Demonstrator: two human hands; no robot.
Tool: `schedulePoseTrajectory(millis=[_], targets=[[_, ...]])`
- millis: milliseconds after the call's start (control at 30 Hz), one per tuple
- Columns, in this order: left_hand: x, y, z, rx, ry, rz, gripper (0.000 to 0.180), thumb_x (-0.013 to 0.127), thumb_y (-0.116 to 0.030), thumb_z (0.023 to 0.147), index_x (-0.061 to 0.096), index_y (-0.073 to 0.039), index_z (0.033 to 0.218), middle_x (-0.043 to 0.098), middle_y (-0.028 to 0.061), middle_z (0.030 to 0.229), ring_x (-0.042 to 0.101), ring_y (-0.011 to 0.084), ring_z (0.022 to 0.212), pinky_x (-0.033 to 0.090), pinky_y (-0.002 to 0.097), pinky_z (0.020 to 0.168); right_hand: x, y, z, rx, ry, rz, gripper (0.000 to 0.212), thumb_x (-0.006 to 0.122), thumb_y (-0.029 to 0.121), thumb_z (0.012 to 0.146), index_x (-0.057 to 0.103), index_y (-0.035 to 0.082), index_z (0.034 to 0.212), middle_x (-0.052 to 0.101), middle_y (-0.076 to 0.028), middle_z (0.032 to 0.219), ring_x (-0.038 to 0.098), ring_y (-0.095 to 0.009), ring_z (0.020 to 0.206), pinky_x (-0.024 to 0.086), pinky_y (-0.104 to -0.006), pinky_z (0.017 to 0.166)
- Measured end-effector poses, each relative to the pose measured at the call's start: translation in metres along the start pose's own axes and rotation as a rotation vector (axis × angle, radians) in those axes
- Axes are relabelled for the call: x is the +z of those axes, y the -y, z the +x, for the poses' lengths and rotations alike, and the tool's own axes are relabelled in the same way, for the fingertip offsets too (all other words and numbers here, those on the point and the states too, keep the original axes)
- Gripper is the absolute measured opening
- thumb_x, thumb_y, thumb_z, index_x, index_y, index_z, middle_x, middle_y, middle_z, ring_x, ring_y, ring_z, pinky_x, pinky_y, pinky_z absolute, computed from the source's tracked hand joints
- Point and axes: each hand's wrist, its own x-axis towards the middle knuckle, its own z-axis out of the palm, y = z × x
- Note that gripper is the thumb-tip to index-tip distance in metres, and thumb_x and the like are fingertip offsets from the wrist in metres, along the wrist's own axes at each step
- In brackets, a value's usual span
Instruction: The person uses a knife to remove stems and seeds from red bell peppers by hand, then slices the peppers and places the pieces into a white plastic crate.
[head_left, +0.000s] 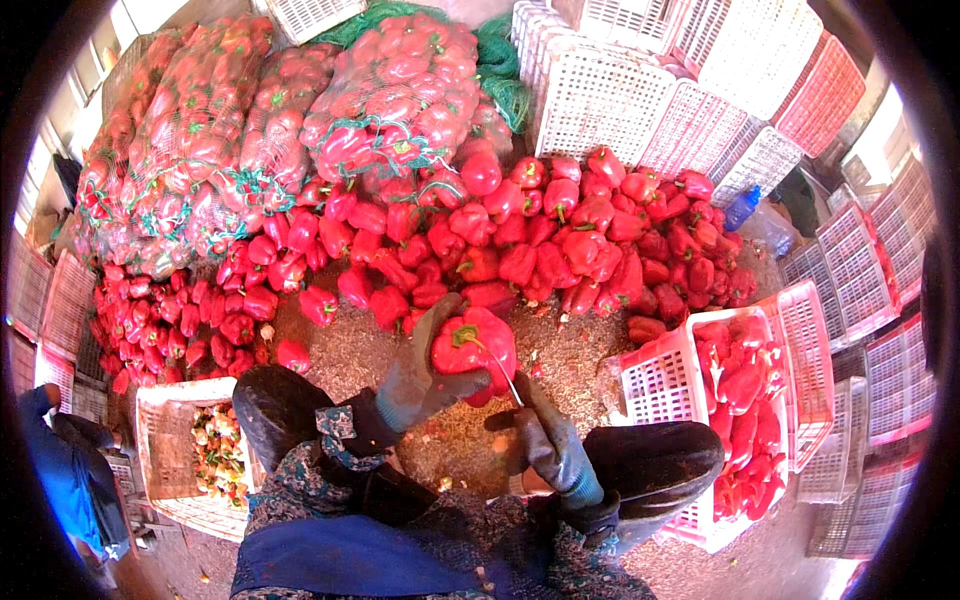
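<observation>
My gloved left hand (418,372) is wrapped round a large red bell pepper (492,342), with its green stem turned up toward me. In my gloved right hand (552,442) is a small knife (511,385). The knife's thin blade meets the pepper's top beside the stem; how deep it goes, I cannot tell. Just beyond my hands lies a big heap of whole red bell peppers (590,250). By my right knee, a crate (655,388) holds red peppers that look cut. Another crate (163,402) by my left knee holds pepper cores and stem ends.
Net sacks (395,90) full of red peppers stand at the back left. Stacked plastic crates (605,105) line the back right and right side. A blue bottle (742,207) lies near them. At the far left is another person in blue (75,480). Small scraps litter the floor (450,440).
</observation>
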Motion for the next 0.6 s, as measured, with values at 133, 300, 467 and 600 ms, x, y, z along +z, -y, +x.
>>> schedulePoseTrajectory(millis=[133,300,467,600], targets=[[-0.005,-0.008,-0.002,0.086,0.0,0.159,0.101,0.086,-0.035,0.07,0.031,0.004,0.144,0.048,0.0216,0.137,0.05,0.0333,0.127,0.041,0.0427,0.107,0.007,0.012,0.004,0.113,-0.012,-0.014,0.055,0.049,0.026,0.099,0.036,0.004,0.148,0.074,-0.005,0.081,0.064,-0.012,0.053,0.051,-0.0277,0.052],[-0.002,-0.014,-0.005,0.17,-0.015,0.234,0.099,0.088,-0.031,0.068,0.034,0.003,0.143,0.05,0.0213,0.135,0.053,0.0342,0.124,0.043,0.043,0.105,0.005,0.025,0.014,0.273,0.078,-0.08,0.053,0.041,0.026,0.103,0.032,0.002,0.15,0.071,-0.011,0.097,0.059,-0.012,0.066,0.05,-0.0284,0.064],[-0.005,-0.023,-0.005,0.045,-0.01,0.041,0.09,0.085,-0.03,0.073,0.037,0.0,0.143,0.052,0.018,0.133,0.054,0.0311,0.121,0.046,0.0413,0.103,0.006,0.019,0.013,0.177,0.068,-0.02,0.054,0.047,0.025,0.1,0.035,0.002,0.147,0.073,-0.005,0.083,0.065,-0.014,0.055,0.05,-0.0274,0.056],[-0.007,-0.018,-0.007,-0.268,-0.144,-0.613,0.071,0.078,-0.023,0.083,0.042,-0.002,0.141,0.054,0.0132,0.132,0.056,0.0231,0.117,0.047,0.0383,0.1,0.008,0.004,0.003,0.268,0.14,0.201,0.052,0.045,0.018,0.101,0.032,0.002,0.149,0.073,-0.008,0.093,0.062,-0.013,0.057,0.049,-0.0253,0.053]])
